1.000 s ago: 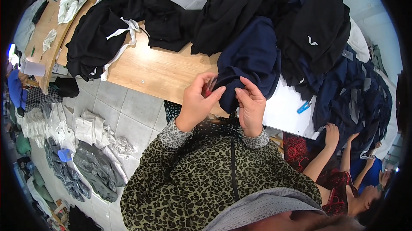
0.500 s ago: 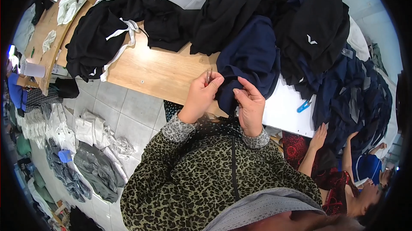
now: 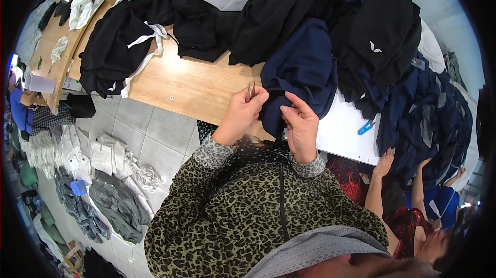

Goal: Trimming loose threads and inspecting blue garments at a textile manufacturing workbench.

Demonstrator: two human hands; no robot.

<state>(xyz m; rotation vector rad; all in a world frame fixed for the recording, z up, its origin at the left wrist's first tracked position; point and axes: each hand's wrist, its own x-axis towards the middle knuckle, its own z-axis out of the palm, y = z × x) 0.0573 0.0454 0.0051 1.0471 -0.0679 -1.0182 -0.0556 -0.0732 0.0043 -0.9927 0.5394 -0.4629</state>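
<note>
While the left hand (image 3: 236, 119) has its grip closed around snips (image 3: 250, 92), the right hand (image 3: 301, 127) is at a navy garment (image 3: 304, 58) bunched on the desk (image 3: 194, 82), whether gripping it I cannot tell.

The navy garment (image 3: 305, 58) is looking like matt cloth, and the black garments (image 3: 279, 20) are showing a similar dull surface. Between the left fingers (image 3: 258, 99), the small tool (image 3: 250, 91) is showing bare metal. The wooden counter (image 3: 196, 79) is shining smoothly. The blue snips (image 3: 366, 128) are looking like plastic. The wrapped bundle (image 3: 116, 203) is gleaming in wrinkled film.
</note>
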